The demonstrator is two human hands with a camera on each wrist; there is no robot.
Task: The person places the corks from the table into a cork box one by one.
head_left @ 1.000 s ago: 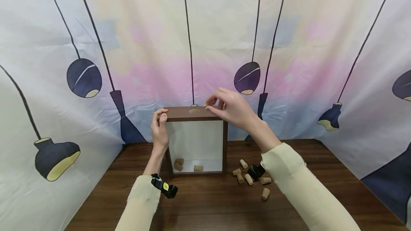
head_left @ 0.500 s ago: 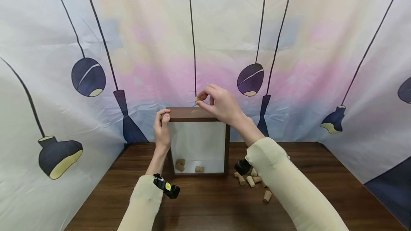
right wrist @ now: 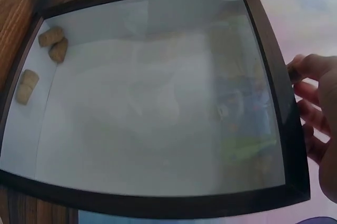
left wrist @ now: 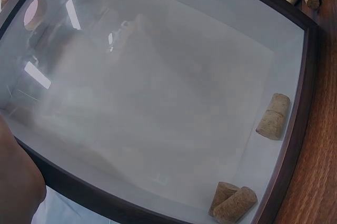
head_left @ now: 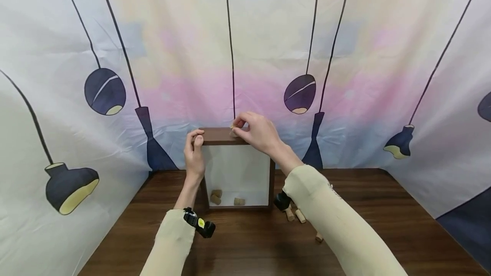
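Observation:
A shallow brown wooden box with a clear front stands upright on the table. My left hand grips its upper left corner, thumb in front. At the round hole in the box's top, my right hand pinches a cork between thumb and fingertips. Fingers hide most of that cork; how far it sits in the hole I cannot tell. Inside, one cork lies alone on the box floor, while two more corks lie against each other in the lower left corner.
Several loose corks lie on the dark wooden table right of the box, partly hidden by the right sleeve and wrist camera. A cloth with printed lamps hangs behind and at both sides.
My right hand has moved left along the box top with the cork, then down to the hole. The left hand keeps its hold on the corner.

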